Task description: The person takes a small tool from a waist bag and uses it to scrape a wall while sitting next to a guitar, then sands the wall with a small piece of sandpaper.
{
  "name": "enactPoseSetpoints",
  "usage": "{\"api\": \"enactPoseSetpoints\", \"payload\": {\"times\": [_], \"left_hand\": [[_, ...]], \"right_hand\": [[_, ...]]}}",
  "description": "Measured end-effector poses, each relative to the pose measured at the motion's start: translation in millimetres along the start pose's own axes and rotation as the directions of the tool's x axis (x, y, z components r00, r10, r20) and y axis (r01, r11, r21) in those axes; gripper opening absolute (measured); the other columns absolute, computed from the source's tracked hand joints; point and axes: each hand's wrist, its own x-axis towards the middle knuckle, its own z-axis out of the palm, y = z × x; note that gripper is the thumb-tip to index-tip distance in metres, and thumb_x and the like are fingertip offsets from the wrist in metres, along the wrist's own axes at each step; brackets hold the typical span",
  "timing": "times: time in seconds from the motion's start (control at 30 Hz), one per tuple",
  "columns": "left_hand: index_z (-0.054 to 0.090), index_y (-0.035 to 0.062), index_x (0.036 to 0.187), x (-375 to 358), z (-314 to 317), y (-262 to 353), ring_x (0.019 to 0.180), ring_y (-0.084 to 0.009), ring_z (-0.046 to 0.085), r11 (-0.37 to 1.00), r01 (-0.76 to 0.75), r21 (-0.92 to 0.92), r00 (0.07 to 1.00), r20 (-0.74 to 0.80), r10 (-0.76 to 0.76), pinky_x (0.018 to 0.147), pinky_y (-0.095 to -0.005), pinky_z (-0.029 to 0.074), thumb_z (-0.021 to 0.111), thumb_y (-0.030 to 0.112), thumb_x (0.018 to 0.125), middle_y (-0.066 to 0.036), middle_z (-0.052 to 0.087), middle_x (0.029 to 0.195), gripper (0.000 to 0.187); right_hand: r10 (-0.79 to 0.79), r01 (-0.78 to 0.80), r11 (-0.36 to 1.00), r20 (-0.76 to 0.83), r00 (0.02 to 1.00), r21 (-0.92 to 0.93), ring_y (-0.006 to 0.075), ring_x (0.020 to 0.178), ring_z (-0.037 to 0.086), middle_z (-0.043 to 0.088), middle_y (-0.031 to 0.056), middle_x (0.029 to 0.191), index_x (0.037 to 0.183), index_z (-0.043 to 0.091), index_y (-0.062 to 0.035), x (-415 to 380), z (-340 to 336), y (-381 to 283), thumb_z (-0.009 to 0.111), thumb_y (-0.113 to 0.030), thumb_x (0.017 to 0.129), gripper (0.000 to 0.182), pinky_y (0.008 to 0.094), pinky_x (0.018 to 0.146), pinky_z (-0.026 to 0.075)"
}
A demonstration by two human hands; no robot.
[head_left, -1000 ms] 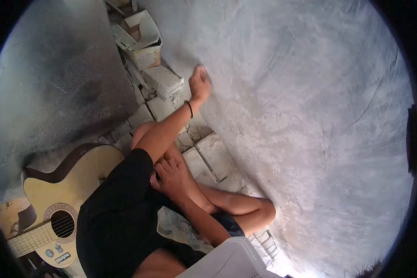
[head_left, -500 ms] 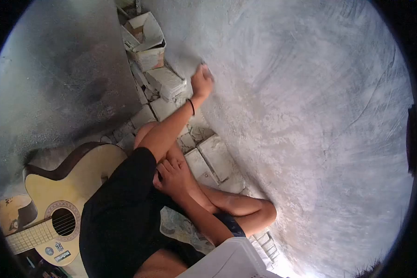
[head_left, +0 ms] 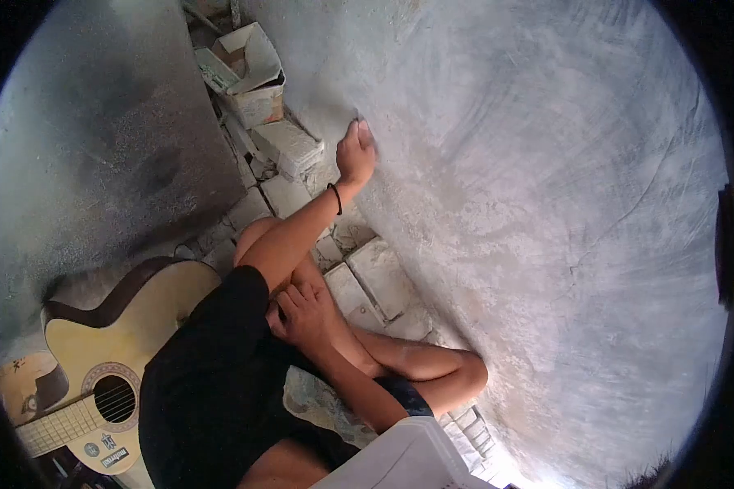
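Note:
My left hand [head_left: 356, 153], with a dark band on its wrist, reaches out to the rough grey wall [head_left: 538, 204]. Its fingers are closed in a pinch, and a small dark tip [head_left: 356, 115] shows beyond them against the wall; what it belongs to is too small to make out. My right hand [head_left: 300, 314] rests against my bent leg [head_left: 412, 357], close under the left forearm. Its fingers are curled in loosely, and nothing can be seen in them.
An acoustic guitar [head_left: 159, 314] lies to my left. Pale blocks [head_left: 379, 277] line the foot of the wall. Farther up stand an open, dusty box [head_left: 257, 102] and a block [head_left: 289, 147]. A white plastic-looking object [head_left: 416, 456] is at the bottom edge.
My left hand has shifted slightly down at the wall, its fingers still closed. My right hand stays on the leg. The view has moved slightly.

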Motion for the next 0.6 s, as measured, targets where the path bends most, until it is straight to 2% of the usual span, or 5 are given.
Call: {"api": "enactPoseSetpoints", "payload": {"times": [0.17,0.27,0.3,0.47,0.6], "left_hand": [[0.056,0.0043,0.097,-3,0,-9,0.083,-0.0499,0.061,0.999,0.036,0.008,0.999,0.035,-0.036,0.07,-0.0572,0.046,0.045,0.031,0.102,-0.025,0.064,0.08,0.029],[0.057,0.0043,0.096,-15,-3,4,0.082,-0.0498,0.061,0.996,0.093,0.009,0.993,0.075,-0.094,0.069,-0.0572,0.046,0.046,0.032,0.102,-0.024,0.065,0.08,0.03],[0.057,0.0042,0.094,-11,-2,3,0.082,-0.0493,0.061,1.0,0.002,0.011,1.0,0.002,-0.002,0.067,-0.0563,0.046,0.046,0.032,0.102,-0.024,0.065,0.081,0.031],[0.055,0.0034,0.09,1,-4,4,0.081,-0.0487,0.061,0.999,0.031,-0.031,0.999,-0.018,-0.031,0.067,-0.0542,0.046,0.046,0.029,0.102,-0.025,0.064,0.081,0.03],[0.053,0.0018,0.087,10,-8,11,0.078,-0.0499,0.058,0.994,-0.069,-0.081,0.998,0.0,0.07,0.066,-0.0531,0.045,0.045,0.025,0.103,-0.026,0.061,0.077,0.029]], "right_hand": [[0.012,-0.012,1.0,0.012,1.0,-0.006,0.0309,0.095,0.055,0.058,0.0095,0.095,0.093,0.06,-0.0089,-6,-2,2,0.07,-0.025,0.074,0.026,0.0477,0.081,0.039],[-0.029,0.03,0.999,-0.091,0.995,0.012,0.0309,0.094,0.055,0.058,0.0095,0.096,0.093,0.06,-0.0093,4,-1,-2,0.07,-0.024,0.074,0.025,0.0471,0.081,0.039],[-0.03,0.031,0.999,-0.089,0.996,0.009,0.0309,0.094,0.055,0.058,0.0095,0.096,0.093,0.06,-0.0093,7,-3,0,0.07,-0.024,0.074,0.025,0.0471,0.081,0.039],[-0.018,0.014,0.999,-0.09,0.996,-0.043,0.0267,0.086,0.054,0.058,0.0059,0.088,0.087,0.06,-0.0115,2,-6,-2,0.069,-0.02,0.07,0.021,0.042,0.076,0.036],[-0.02,0.021,1.0,-0.086,0.996,0.018,0.0311,0.09,0.054,0.058,0.008,0.095,0.094,0.06,-0.009,3,-3,-2,0.07,-0.024,0.074,0.027,0.0464,0.079,0.039]]}}
